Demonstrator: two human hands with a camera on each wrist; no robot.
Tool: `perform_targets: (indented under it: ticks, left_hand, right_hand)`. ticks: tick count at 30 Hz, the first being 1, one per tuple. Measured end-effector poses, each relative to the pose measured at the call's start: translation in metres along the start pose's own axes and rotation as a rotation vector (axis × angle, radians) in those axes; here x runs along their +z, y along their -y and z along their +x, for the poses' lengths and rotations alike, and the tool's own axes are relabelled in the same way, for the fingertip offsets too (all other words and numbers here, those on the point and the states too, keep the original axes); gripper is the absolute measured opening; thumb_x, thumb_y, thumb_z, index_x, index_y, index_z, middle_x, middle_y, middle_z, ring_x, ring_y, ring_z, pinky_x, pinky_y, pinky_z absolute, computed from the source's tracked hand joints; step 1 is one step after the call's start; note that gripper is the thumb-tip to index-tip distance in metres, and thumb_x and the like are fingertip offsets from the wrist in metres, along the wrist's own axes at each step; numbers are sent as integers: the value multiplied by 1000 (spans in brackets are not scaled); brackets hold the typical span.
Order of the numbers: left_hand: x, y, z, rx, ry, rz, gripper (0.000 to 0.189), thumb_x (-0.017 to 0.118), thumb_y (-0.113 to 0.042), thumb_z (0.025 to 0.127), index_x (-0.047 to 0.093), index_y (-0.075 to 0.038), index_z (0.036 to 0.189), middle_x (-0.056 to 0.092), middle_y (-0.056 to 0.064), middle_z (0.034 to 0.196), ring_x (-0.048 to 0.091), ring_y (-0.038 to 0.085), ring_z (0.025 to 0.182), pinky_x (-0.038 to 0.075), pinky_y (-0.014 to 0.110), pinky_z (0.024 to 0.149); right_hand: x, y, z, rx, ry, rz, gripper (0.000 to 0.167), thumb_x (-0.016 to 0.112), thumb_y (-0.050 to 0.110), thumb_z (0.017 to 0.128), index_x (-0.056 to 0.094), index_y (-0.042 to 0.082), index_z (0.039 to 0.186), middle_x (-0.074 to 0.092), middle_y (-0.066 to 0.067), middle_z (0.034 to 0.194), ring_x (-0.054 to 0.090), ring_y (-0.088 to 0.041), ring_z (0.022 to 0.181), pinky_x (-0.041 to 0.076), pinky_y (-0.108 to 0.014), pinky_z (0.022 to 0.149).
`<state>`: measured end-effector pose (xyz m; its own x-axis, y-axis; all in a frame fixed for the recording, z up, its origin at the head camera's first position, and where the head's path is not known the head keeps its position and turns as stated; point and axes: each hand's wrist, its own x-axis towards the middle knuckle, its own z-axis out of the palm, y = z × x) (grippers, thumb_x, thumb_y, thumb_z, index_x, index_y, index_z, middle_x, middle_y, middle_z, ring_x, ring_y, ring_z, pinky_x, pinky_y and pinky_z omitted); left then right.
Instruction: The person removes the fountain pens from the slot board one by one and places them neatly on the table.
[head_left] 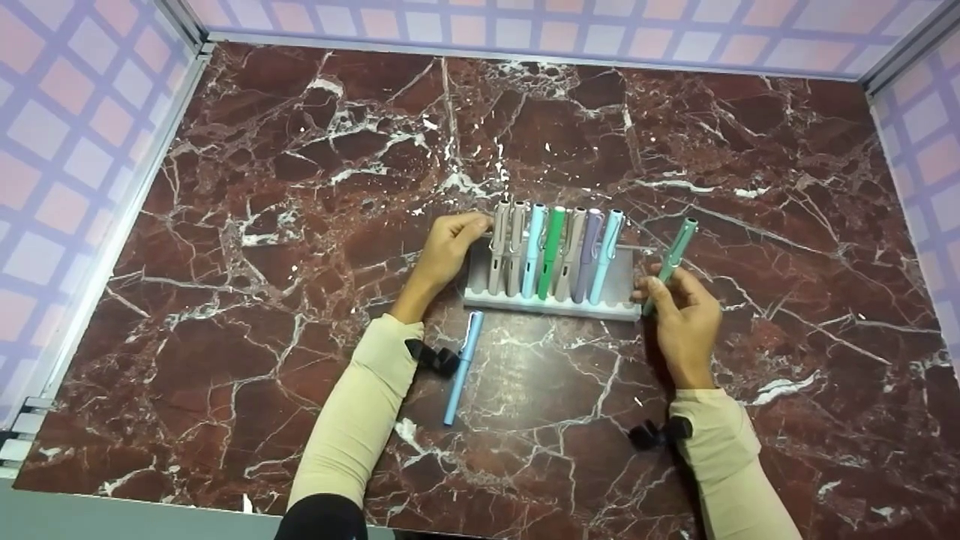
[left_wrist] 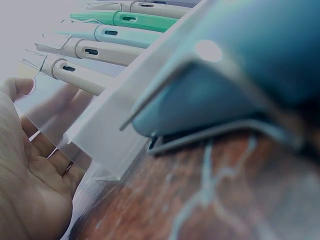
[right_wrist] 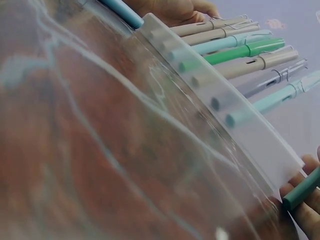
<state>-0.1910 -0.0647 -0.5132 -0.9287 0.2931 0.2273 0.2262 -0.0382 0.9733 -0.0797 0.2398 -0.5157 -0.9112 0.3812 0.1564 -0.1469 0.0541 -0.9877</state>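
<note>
A clear pen stand (head_left: 624,274) holds several pens leaning in a row: two taupe pens (head_left: 498,238), a light blue one, a bright green pen (head_left: 553,244), another taupe one, a purple pen (head_left: 586,259) and a second light blue pen (head_left: 607,255). At its left edge, my left hand (head_left: 448,247) grips the panel, thumb at the upper edge; its fingers show through the clear plastic in the left wrist view. My right hand (head_left: 686,319) pinches a dark green pen (head_left: 679,244), cap up, beside the stand's right end. The fingers lie close to that edge; contact is unclear.
A blue pen (head_left: 463,367) lies on the dark red marble-patterned table (head_left: 300,420), in front of the stand and beside my left wrist camera (head_left: 435,358). Checkered panels (head_left: 525,26) stand along the back and both sides.
</note>
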Motion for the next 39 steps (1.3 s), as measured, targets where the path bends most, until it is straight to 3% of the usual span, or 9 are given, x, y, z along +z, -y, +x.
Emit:
perform_targets:
  ticks: [6, 12, 34, 39]
  left_hand:
    - [0, -2, 2, -3, 2, -10, 29, 48, -3, 97, 66, 18, 106, 70, 31, 105, 68, 12, 94, 54, 38, 95]
    - [-2, -1, 2, -14, -3, 0, 30, 48, -6, 98, 67, 17, 105, 70, 30, 106, 68, 13, 95, 53, 37, 97]
    - [0, 1, 0, -10, -14, -2, 29, 48, -2, 97, 67, 17, 104, 71, 30, 104, 68, 12, 93, 54, 35, 95]
    - [0, 2, 0, -8, -15, -11, 30, 48, -5, 96, 67, 17, 104, 71, 29, 103, 68, 11, 93, 54, 37, 96]
  right_hand:
    - [-12, 0, 4, -4, -47, -13, 21, 66, -5, 91, 64, -18, 108, 74, -11, 85, 70, -17, 67, 60, -27, 65]
    - [-13, 2, 5, 6, -34, -13, 21, 67, -3, 92, 65, -17, 107, 74, -7, 83, 70, -17, 67, 60, -27, 65]
    - [-17, 1, -3, 63, -44, 39, 24, 66, -7, 91, 63, -19, 111, 73, -19, 87, 72, -18, 68, 61, -31, 69]
    - [-17, 3, -7, 73, -41, 28, 23, 65, -8, 91, 62, -19, 111, 74, -11, 85, 72, -17, 68, 61, -30, 68]
